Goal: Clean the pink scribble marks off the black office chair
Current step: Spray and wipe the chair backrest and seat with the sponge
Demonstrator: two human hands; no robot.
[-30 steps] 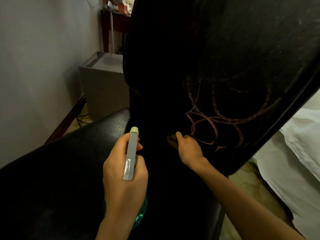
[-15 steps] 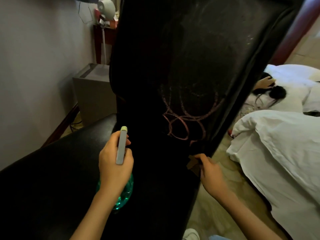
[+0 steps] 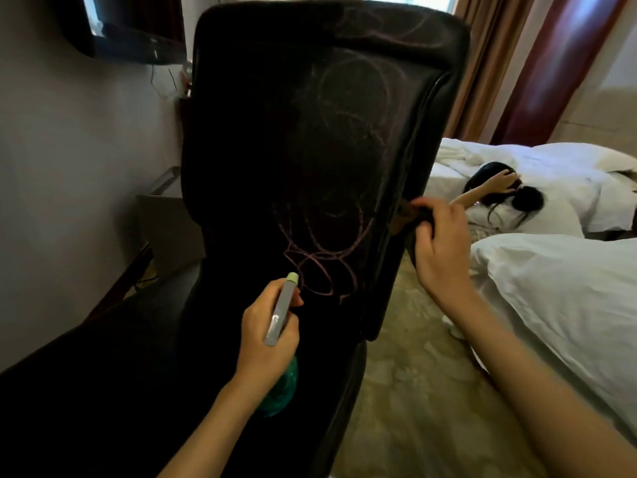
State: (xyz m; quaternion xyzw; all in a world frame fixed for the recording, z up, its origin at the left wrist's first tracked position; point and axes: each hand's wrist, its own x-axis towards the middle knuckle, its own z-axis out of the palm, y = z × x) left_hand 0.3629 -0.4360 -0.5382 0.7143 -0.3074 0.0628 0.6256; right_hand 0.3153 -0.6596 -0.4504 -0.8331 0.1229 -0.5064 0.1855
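Spray bottle aimed at the chair's scribbled back.
The black office chair stands with its backrest upright, long axis vertical, and pink scribble marks low on it. The left hand grips the bottle, nozzle pointing up at them; the right hand curls round the backrest's right edge.

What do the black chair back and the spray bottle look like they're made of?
Chair back: probably leather or faux leather, smooth and black, with a soft sheen along its padded rim. Spray bottle: apparently plastic, with a matte grey head, pale green nozzle and translucent teal body under the left hand.
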